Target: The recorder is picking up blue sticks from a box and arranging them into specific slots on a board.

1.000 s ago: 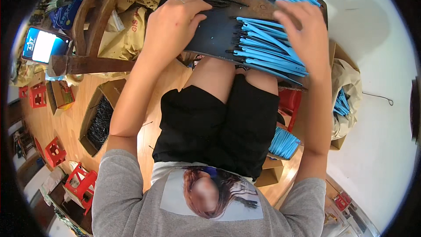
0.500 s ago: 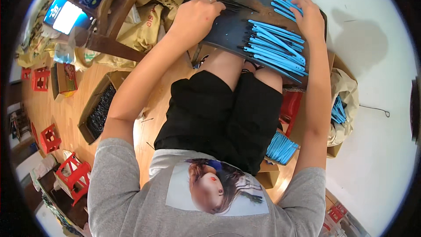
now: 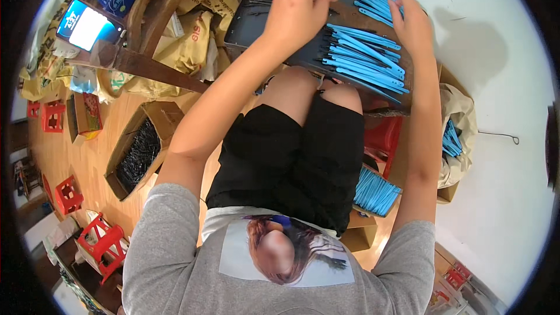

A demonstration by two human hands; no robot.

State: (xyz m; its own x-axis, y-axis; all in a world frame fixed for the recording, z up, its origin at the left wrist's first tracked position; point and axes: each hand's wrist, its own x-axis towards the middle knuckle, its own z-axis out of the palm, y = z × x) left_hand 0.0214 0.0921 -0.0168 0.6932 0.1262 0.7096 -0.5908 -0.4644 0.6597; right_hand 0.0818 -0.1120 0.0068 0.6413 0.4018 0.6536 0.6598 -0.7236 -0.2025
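A lit phone rests near yellow sacks, and red stools stand on the wooden floor.

The blue strips look like smooth plastic with a slight sheen. The thin black pieces look like dark metal, though too small to be sure. The bench has a dark, smooth top with a dull, worn brownish patch. The chair-like frame is brown wood, satiny along its curves. The yellow sack looks like crinkled, faintly shiny plastic; the phone has a glossy screen. The left box is matt cardboard, the stool red plastic. Shirt and shorts are matt cloth.
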